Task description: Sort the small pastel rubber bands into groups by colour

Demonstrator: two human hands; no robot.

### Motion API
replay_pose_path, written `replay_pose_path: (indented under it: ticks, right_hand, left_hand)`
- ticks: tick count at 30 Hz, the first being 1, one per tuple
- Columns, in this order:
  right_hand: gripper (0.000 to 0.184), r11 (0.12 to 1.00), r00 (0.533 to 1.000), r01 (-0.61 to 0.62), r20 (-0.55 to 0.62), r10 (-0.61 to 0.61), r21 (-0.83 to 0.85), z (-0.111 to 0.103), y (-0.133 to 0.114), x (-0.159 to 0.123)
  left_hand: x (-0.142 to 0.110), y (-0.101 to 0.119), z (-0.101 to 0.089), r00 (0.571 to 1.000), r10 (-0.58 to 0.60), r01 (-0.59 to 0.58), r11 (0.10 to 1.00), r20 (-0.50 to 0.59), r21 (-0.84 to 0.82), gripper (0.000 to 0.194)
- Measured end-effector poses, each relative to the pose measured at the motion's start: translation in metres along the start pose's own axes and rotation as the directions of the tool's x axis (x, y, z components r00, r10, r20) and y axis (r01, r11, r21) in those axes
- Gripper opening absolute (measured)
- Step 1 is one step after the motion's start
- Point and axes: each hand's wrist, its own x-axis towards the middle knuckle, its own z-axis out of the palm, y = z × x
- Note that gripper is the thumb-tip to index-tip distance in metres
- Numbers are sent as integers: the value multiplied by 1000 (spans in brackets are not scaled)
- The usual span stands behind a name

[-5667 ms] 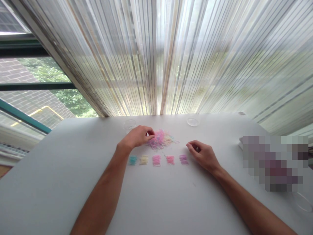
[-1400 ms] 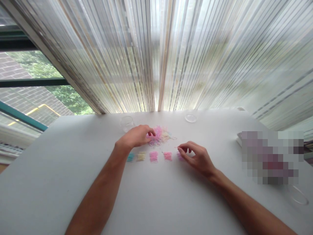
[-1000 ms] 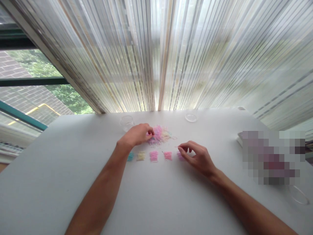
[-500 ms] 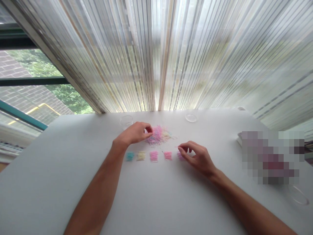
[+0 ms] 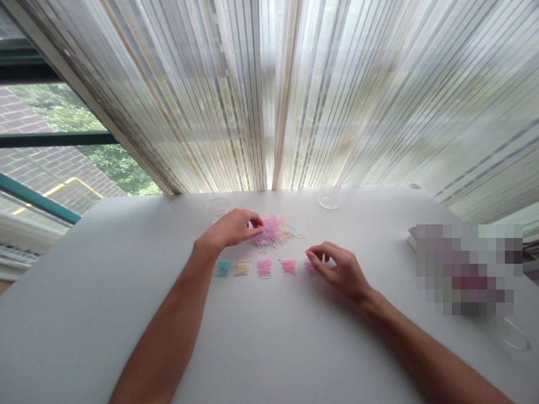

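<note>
A loose heap of thin pastel loops (image 5: 272,231), which look like small rubber bands, lies on the white table. The thumb and forefinger of my left hand (image 5: 238,227) are pinched together at the heap's left edge; what is between them is too small to tell. Closed in a pinch, my right hand (image 5: 339,269) hovers over a purple bundle (image 5: 310,267) and partly hides it. In a row left of that lie a coral bundle (image 5: 288,267), a pink bundle (image 5: 265,268), a yellow bundle (image 5: 242,267) and a teal bundle (image 5: 223,268).
Clear round pieces lie at the back, one on the left (image 5: 217,207) and one on the right (image 5: 329,202). A blurred-out object (image 5: 463,269) and a clear ring (image 5: 514,333) are on the right. Behind the table (image 5: 261,348) hangs a striped curtain (image 5: 269,95).
A thin pink strand that stuck out from my right fingertips no longer shows there. Both hands have hardly moved, and the row looks the same.
</note>
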Motion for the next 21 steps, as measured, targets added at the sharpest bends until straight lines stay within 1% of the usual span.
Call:
replay_pose_path:
  ticks: [3,9,21]
  right_hand:
    - [16,1000,1000,9,-7,-9,7,1,1,0]
    - [15,1000,1000,9,-8,-9,5,1,1,-1]
    - [14,1000,1000,21,-8,-21,15,2,-1,0]
  left_hand:
    - [0,-1,0,1000,-4,4,1000,0,-11,29]
    - [-1,-2,-1,1000,28,-28,999,-7,-25,28]
    - [0,-2,0,1000,15,-15,1000,-21,-15,28]
